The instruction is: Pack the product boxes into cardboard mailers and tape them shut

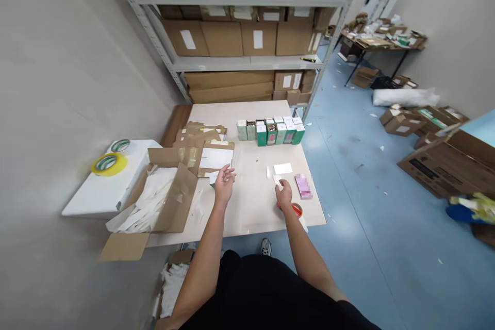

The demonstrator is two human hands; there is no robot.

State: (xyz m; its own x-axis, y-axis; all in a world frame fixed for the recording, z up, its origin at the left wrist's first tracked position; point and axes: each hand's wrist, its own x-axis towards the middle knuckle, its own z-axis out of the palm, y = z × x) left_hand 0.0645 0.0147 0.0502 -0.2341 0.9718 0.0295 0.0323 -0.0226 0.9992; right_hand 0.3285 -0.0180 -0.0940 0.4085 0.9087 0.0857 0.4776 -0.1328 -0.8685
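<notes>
My left hand (224, 183) hovers over the pale table (251, 206), fingers curled around a small white box or card near a stack of flattened cardboard (201, 147). My right hand (284, 193) pinches a small white slip next to a white card (282, 168) and a pink item (303, 186). A red tape roll (297, 210) lies just under my right wrist. A row of small green-and-white boxes (270, 131) stands at the table's far side.
An open carton with white paper (154, 201) hangs over the table's left edge. A white side stand (104, 185) holds yellow tape rolls (109, 164). Metal shelving (240, 26) with cartons stands behind. Boxes (444, 165) litter the blue floor at right.
</notes>
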